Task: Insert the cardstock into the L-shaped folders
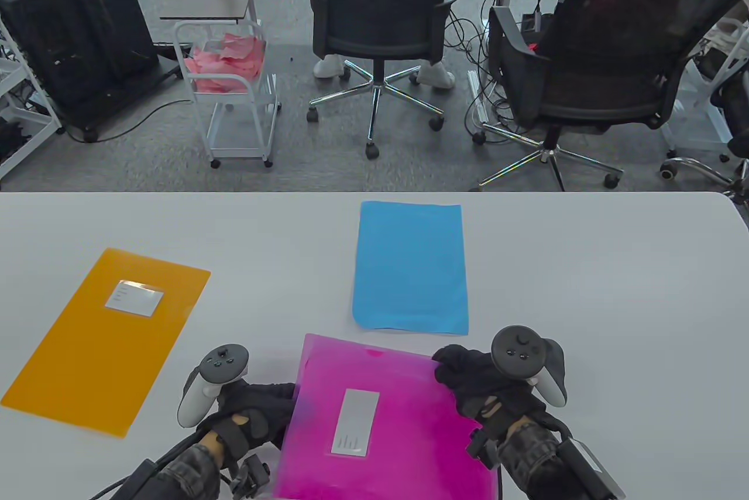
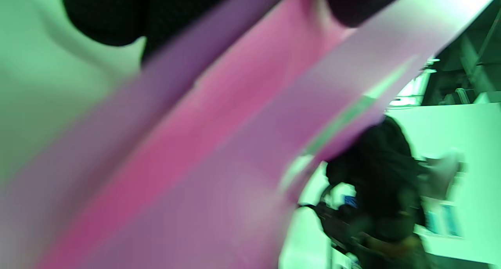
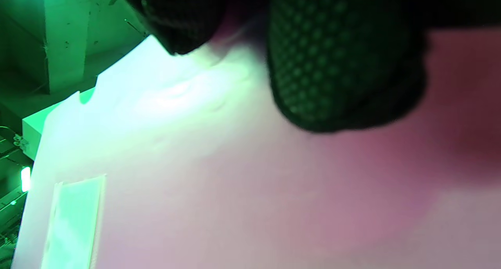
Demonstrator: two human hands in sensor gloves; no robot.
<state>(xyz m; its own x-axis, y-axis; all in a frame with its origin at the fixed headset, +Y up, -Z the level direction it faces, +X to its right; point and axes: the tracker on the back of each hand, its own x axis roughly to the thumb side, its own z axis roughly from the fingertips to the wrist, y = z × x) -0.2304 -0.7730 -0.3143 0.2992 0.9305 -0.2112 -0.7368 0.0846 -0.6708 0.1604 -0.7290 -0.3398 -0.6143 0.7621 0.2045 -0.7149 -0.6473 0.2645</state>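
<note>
A magenta L-shaped folder (image 1: 386,424) with a white label pocket lies at the table's near edge, between my hands. My left hand (image 1: 260,409) grips its left edge; the left wrist view shows the folder's layers (image 2: 219,143) close up and blurred under my fingers (image 2: 117,14). My right hand (image 1: 468,380) holds its far right corner; in the right wrist view my fingers (image 3: 344,73) press on the folder's surface (image 3: 235,190). A blue cardstock sheet (image 1: 409,266) lies flat just beyond the folder. An orange folder (image 1: 111,336) with a label lies at the left.
The white table (image 1: 585,266) ends at its far edge, with two office chairs (image 1: 380,2) and a white cart of pink sheets (image 1: 228,67) on the floor behind it.
</note>
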